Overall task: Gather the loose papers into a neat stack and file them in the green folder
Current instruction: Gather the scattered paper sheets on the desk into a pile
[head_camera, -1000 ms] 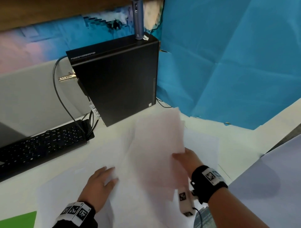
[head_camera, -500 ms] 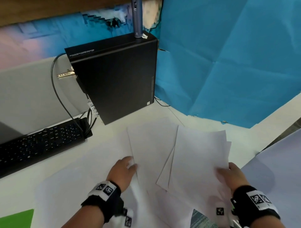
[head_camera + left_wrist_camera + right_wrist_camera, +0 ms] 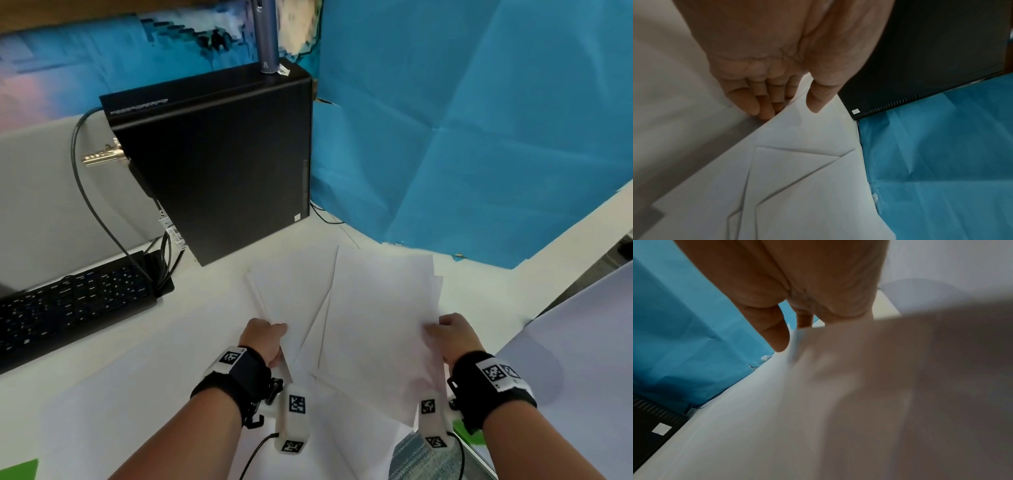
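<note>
Several loose white papers [image 3: 370, 308] are fanned out unevenly just above the white desk, between my two hands. My left hand [image 3: 265, 337] pinches their left edge; in the left wrist view the thumb [image 3: 818, 100] lies on top of the papers [image 3: 797, 170] and the fingers curl underneath. My right hand [image 3: 448, 334] grips the right edge, and the right wrist view shows my right hand [image 3: 793, 337] with the thumb over the blurred papers [image 3: 838, 402]. A green corner [image 3: 19, 469] shows at the bottom left edge, and a green strip [image 3: 469, 433] under my right wrist.
A black computer tower [image 3: 219, 161] with a grey cylinder [image 3: 267, 34] on top stands behind the papers, cables trailing to a black keyboard [image 3: 68, 308] at the left. A blue sheet [image 3: 479, 137] hangs behind. A large pale board [image 3: 582, 359] lies at the right.
The right hand has carried its sheets to the right. The left hand, flat on the desk papers a second ago, now pinches the left edge, and the sheets hang between both hands.
</note>
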Tool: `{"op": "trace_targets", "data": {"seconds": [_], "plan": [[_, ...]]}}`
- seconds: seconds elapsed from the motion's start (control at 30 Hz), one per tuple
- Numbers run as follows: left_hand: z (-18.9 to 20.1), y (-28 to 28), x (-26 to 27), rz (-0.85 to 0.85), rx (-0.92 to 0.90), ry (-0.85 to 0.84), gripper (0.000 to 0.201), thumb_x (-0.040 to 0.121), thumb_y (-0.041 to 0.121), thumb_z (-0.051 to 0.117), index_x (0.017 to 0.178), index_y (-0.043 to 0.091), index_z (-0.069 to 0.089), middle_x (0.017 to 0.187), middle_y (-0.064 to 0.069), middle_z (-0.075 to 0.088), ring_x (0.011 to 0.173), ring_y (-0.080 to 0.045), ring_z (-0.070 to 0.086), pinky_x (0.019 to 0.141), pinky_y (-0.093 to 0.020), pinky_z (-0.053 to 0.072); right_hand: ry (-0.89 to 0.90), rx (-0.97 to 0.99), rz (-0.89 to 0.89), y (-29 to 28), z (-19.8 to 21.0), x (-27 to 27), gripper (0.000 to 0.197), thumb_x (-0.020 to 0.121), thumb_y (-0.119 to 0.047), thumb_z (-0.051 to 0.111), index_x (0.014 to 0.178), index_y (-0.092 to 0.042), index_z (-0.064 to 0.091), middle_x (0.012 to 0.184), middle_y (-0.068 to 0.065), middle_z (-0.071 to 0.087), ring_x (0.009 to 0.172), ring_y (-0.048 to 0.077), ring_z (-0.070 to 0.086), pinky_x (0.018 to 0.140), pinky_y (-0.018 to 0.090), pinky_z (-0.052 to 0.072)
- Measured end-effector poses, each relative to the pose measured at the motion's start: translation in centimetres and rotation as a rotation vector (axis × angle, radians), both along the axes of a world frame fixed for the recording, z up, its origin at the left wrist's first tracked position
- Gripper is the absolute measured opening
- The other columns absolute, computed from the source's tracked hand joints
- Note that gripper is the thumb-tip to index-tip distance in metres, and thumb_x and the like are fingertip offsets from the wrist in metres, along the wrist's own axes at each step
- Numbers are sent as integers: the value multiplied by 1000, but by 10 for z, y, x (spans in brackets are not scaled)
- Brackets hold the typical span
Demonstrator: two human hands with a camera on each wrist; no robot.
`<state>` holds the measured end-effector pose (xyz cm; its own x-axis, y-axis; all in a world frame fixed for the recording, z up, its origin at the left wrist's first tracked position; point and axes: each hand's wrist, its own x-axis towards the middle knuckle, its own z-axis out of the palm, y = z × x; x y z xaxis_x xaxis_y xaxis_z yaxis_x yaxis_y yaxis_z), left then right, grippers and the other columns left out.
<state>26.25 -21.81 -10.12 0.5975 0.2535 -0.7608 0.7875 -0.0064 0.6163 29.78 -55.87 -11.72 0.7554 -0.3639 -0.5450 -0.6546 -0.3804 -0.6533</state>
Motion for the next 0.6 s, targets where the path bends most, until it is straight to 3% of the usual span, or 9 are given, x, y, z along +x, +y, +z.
{"op": "trace_targets", "data": {"seconds": [0.1, 0.17, 0.23, 0.33, 0.43, 0.47, 0.5, 0.53, 0.6], "plan": [[-1, -9, 8, -53, 100, 9, 33, 69, 15, 59, 99, 3, 57, 99, -18, 66, 88, -34, 65, 75, -42, 59, 16, 111, -11, -15, -31, 16, 41, 46, -37, 72, 73, -6, 69, 76, 25, 72, 62, 38, 68, 62, 44, 51], [5, -14, 8, -156, 219, -6, 21, 80, 3, 52, 101, 0, 51, 96, -15, 58, 84, -30, 57, 62, -30, 50, 37, 152, 8, -18, -45, 21, 52, 45, -38, 75, 78, 2, 73, 87, 31, 75, 78, 51, 72, 72, 55, 58], [4, -16, 6, -233, 271, -21, 16, 82, -2, 46, 98, -1, 49, 91, -14, 54, 78, -25, 49, 56, -26, 39, 36, 113, 18, -6, -28, 21, 45, 48, -36, 73, 77, -2, 72, 87, 27, 75, 84, 48, 72, 82, 60, 59], [2, -15, 3, -319, 230, -34, 19, 80, -4, 41, 97, -4, 50, 97, -19, 58, 86, -30, 57, 68, -31, 51, 16, 106, 51, 3, -16, 18, 27, 60, -24, 63, 81, -8, 70, 84, 20, 76, 82, 38, 73, 84, 57, 59], [2, -6, 1, -412, 130, -7, 36, 74, 0, 39, 104, 5, 57, 104, -20, 65, 98, -38, 65, 84, -51, 59, 14, 169, 104, 10, -5, 9, 15, 67, -14, 62, 79, -8, 66, 77, 20, 72, 72, 31, 68, 75, 55, 58], [0, -3, 1, -455, 131, 0, 34, 73, 2, 39, 102, 8, 57, 102, -17, 65, 95, -36, 65, 84, -50, 58, 27, 212, 116, 13, -1, 4, 5, 74, -8, 62, 79, -9, 64, 74, 17, 70, 68, 28, 66, 66, 50, 58], [1, -3, 0, -495, 152, 3, 27, 74, 3, 39, 96, 9, 54, 98, -14, 63, 88, -31, 63, 83, -44, 58, 51, 262, 116, 16, 3, 0, 11, 83, 1, 59, 80, -9, 62, 72, 13, 67, 62, 25, 64, 57, 40, 55], [4, -4, -1, -517, 169, 3, 17, 77, 2, 39, 90, 8, 49, 93, -12, 60, 80, -26, 57, 78, -39, 56, 79, 313, 114, 18, 3, -4, 18, 88, 8, 55, 82, -8, 61, 72, 12, 66, 58, 24, 63, 55, 32, 51], [5, -11, -3, -564, 204, -1, 11, 85, 1, 38, 83, 11, 42, 85, -10, 53, 73, -20, 47, 69, -33, 51, 85, 419, 87, 23, 3, -8, 20, 91, 12, 52, 93, -4, 64, 80, 17, 68, 60, 26, 66, 63, 33, 52]]}}
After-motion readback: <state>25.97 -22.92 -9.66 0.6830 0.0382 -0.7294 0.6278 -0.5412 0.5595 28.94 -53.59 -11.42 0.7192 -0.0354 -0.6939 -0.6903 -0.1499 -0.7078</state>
